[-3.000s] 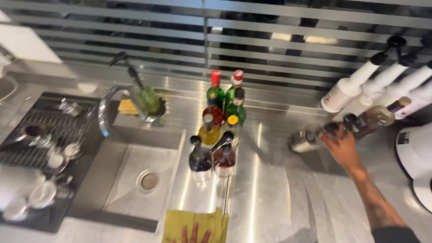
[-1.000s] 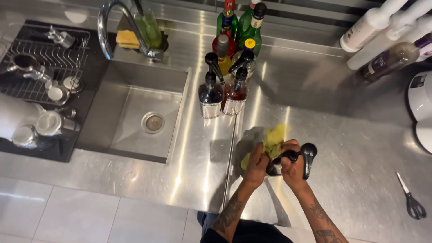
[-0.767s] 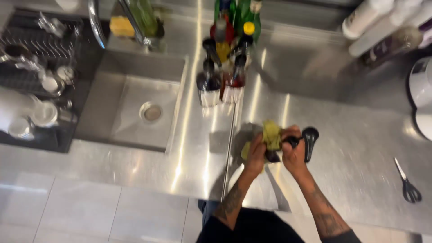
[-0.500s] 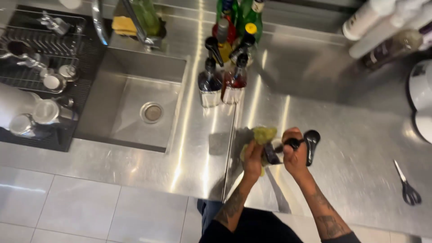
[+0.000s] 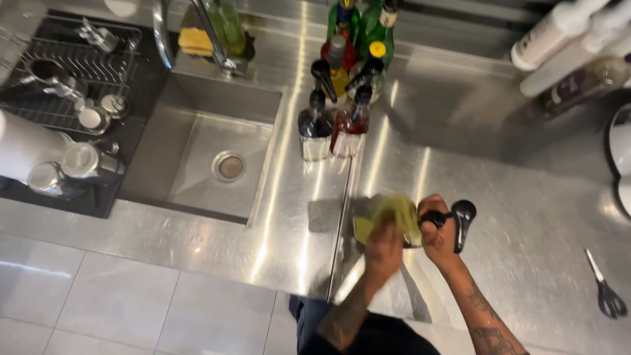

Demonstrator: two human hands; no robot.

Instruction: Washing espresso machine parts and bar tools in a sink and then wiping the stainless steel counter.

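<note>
Portafilter gripped by right hand | left hand presses yellow cloth onto it, over steel counter.

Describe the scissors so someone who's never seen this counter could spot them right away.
Start at the long steel counter right of the sink. Near its front right edge lie the scissors, flat, alone, with dark handles, well away from the bottles.

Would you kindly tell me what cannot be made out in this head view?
- Object under the yellow-green cloth: covered by cloth and left hand; only its black handle shows beside the right hand.
- White bottles: cut off by the top edge.
- Scissors: small, blurred.
- Items in the dish rack: blurred.
</note>
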